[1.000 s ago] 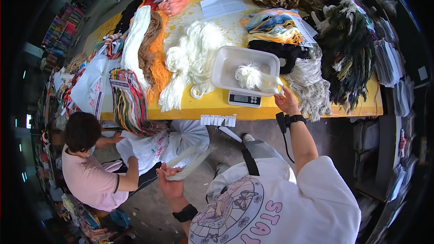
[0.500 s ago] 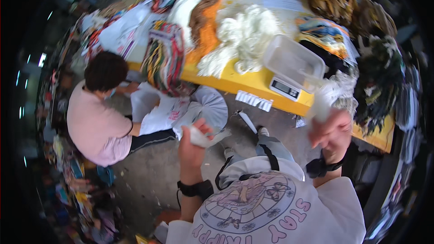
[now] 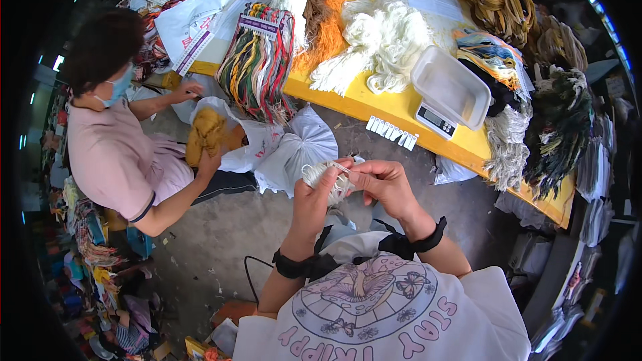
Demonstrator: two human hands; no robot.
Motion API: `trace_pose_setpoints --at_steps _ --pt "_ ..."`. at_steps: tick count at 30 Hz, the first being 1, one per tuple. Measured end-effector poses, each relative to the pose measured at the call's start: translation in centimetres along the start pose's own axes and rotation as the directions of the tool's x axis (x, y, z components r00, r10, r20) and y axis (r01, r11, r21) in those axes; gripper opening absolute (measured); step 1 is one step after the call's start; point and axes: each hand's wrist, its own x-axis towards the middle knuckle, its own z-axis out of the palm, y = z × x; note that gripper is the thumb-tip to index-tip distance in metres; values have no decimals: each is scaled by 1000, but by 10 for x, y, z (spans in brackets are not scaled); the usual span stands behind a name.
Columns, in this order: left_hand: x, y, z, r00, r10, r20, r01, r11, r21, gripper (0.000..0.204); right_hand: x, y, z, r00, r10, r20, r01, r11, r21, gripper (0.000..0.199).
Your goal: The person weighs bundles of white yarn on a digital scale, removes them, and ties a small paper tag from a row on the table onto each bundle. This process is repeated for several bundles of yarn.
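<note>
In front of my body, my left hand point(image 3: 316, 202) is closed on a small bundle of white yarn point(image 3: 336, 190), whose looped end sticks out past the thumb. Close against it, my right hand point(image 3: 386, 187) pinches strands of the same yarn between thumb and fingers. Both hands are above the floor, short of the table's near edge. On the yellow table point(image 3: 321, 99) beyond lies a large loose heap of white yarn point(image 3: 394, 40). Right of that heap, a clear plastic tub point(image 3: 451, 87) rests on a digital scale point(image 3: 436, 120).
At left, a seated co-worker point(image 3: 114, 154) holds a mustard yarn bundle point(image 3: 206, 135) over an open white sack point(image 3: 244, 150). A tied white sack point(image 3: 304, 137) stands on the floor. Multicoloured skeins point(image 3: 257, 60) overhang the table's left edge; dark green yarn point(image 3: 560, 127) hangs at right.
My hands were wide apart, each with white yarn; the right has swung left from beside the scale, and both now meet on one bundle. The co-worker now holds up mustard yarn.
</note>
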Motion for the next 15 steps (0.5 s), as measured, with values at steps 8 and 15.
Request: trace_pose_setpoints --at_steps 8,15 --pt "-1 -7 -5 997 75 29 -73 996 -51 23 -8 14 7 994 -100 -42 100 995 -1 11" --pt "3 -13 -6 999 15 35 -11 994 -106 20 -2 22 7 960 -276 -40 277 961 10 10"
